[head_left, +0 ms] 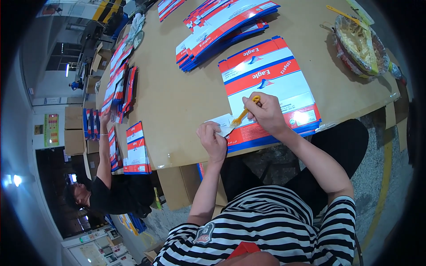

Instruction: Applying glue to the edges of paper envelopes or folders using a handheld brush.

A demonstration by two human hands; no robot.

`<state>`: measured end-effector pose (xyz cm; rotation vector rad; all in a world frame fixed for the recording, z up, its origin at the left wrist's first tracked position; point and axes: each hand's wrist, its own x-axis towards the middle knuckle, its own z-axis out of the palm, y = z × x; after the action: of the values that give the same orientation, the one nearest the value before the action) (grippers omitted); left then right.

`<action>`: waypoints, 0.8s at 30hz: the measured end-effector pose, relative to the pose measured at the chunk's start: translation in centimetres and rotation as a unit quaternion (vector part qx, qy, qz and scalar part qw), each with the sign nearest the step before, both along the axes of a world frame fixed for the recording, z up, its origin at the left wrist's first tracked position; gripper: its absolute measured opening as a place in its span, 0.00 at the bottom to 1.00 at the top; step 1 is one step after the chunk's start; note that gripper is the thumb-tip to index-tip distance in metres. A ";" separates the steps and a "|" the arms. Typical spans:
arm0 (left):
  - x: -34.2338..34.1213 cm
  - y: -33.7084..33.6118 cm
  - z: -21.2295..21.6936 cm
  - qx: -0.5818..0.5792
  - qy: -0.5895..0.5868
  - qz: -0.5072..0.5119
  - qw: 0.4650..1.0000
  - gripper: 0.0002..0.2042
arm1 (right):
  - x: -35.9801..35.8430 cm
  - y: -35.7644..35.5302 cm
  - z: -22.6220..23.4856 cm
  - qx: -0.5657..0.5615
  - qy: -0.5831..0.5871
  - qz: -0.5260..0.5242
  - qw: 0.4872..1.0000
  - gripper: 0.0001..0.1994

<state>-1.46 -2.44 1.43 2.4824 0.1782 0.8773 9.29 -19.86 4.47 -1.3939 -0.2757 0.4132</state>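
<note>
Before me lies a flat, unfolded carton (pixel 270 66), red, white and blue, on top of others at the table's near edge. My left hand (pixel 212 141) is closed on a small white cardboard flap (pixel 225 123) at the carton's left side. In my right hand (pixel 268 113) is a yellow brush (pixel 242 115), gripped by its handle and tilted down to the left. Its bristles touch the flap or lie just over it; I cannot tell which.
A plastic-lined bowl of pale paste (pixel 350 42) stands at the far right, a yellow tool across it. Stacked flat cartons (pixel 222 33) lie beyond mine. At left, a co-worker (pixel 117 190) reaches toward more carton stacks (pixel 116 88). Cardboard boxes (pixel 177 184) stand below the table edge.
</note>
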 end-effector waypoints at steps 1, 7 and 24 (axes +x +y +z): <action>0.0 0.0 0.0 0.000 -0.002 0.003 1.000 0.10 | 0.1 -0.1 0.3 0.007 0.003 -0.006 1.000 0.14; 0.0 0.0 -0.2 -0.001 -0.002 0.003 1.000 0.10 | -0.1 -0.1 0.1 0.024 0.001 -0.012 1.000 0.14; 1.5 1.7 -1.0 0.001 0.104 -0.042 0.994 0.07 | 0.2 -1.7 1.2 0.047 0.028 -0.070 0.996 0.11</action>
<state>0.09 -0.71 0.43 2.5610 0.1433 0.5836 9.53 -21.53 5.71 -1.2992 -0.1494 0.3193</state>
